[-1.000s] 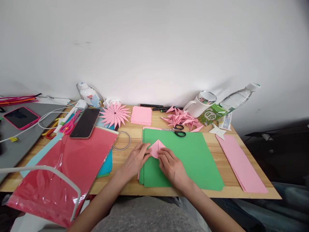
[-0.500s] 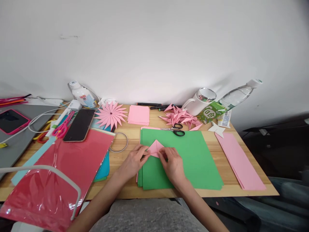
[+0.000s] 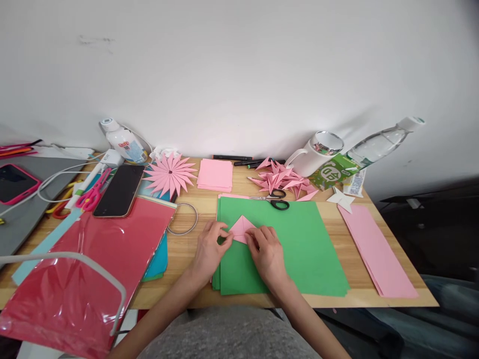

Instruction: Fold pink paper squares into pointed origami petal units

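A small folded pink paper [image 3: 241,228], pointed at the top, lies on a stack of green paper sheets [image 3: 307,244] near the table's front edge. My left hand [image 3: 211,248] pinches its left corner with curled fingers. My right hand [image 3: 268,253] presses on its lower right part, fingers bent down onto it. The bottom of the pink paper is hidden under my fingers.
Black-handled scissors [image 3: 277,202], folded pink paper pieces [image 3: 281,180], a pink paper flower [image 3: 170,174] and a pink square stack [image 3: 215,175] lie behind. A red plastic folder [image 3: 93,259] and phone [image 3: 119,190] sit left. Pink strips [image 3: 376,252], a mug [image 3: 316,154] and bottle [image 3: 381,144] stand right.
Both hands stay on the pink paper; the fingers have shifted slightly along its lower edge. The view has turned a little, moving the table's objects in frame.
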Demonstrator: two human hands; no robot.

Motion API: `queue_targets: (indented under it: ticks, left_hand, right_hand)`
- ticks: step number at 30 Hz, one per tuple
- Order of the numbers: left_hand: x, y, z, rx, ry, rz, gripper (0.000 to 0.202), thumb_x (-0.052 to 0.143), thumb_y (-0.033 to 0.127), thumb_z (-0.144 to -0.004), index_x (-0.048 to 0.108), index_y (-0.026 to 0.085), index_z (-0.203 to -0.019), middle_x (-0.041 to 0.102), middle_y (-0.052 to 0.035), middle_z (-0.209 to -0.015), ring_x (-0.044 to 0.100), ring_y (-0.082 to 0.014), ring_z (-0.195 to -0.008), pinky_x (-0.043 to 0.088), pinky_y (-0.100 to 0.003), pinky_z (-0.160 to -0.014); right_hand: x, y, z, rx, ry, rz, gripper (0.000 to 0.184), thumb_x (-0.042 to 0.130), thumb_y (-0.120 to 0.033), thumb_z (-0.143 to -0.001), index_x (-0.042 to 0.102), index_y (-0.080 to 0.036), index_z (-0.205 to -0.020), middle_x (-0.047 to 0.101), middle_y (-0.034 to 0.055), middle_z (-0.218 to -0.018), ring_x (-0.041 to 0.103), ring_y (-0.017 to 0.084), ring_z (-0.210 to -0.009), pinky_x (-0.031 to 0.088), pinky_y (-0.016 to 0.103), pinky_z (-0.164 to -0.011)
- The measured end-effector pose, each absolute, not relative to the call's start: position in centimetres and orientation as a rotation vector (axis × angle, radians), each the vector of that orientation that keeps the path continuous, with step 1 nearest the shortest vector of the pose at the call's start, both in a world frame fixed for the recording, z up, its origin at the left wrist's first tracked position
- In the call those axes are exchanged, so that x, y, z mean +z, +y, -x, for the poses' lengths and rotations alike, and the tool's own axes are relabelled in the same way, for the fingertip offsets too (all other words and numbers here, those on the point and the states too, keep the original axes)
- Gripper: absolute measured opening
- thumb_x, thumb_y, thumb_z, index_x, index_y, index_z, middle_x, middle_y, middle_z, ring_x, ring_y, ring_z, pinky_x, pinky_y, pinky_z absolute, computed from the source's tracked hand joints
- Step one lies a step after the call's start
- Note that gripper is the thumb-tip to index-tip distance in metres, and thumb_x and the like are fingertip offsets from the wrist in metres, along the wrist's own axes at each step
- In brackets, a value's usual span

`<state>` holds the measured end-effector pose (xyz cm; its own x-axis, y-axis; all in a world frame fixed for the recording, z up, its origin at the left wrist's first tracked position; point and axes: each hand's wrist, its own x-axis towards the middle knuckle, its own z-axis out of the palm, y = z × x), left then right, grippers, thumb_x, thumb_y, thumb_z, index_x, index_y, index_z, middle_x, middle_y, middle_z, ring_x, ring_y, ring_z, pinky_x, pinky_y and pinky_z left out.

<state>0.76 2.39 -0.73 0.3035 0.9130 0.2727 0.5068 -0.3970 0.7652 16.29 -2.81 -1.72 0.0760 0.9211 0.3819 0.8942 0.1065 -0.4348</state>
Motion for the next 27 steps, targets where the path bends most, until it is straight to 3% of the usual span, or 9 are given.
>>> queue_targets:
  ticks: [6,27]
  left_hand:
    - [-0.46,2.76,-0.28,0.869,1.211,-2.029,0.011,0.067,0.026,-0.076,0.059,0.02,-0.077,0.069,-0.0002,-0.076,0.062,-0.0187,-0.084,0.049,-0.031,-0.071]
    - [-0.53,2.39,-0.79,0.91,1.279,-2.012,0.008,0.062,0.02,-0.078,0.058,0.02,-0.071,0.063,0.0002,-0.071,0.058,-0.016,-0.076,0.047,-0.027,-0.066]
  right_hand:
    - [-1.79,-2.66,-16.38,0.049,-1.808,1.748,0.021,0.041,-0.022,-0.092,0.06,-0.018,-0.083,0.056,0.0063,-0.072,0.048,0.021,-0.071,0.042,0.033,-0.062]
    - [-1.76,-2.67,-16.31,0.106,-1.782,1.734,0.017,0.045,-0.02,-0.091,0.059,-0.017,-0.083,0.054,0.0067,-0.074,0.046,0.021,-0.073,0.043,0.034,-0.064]
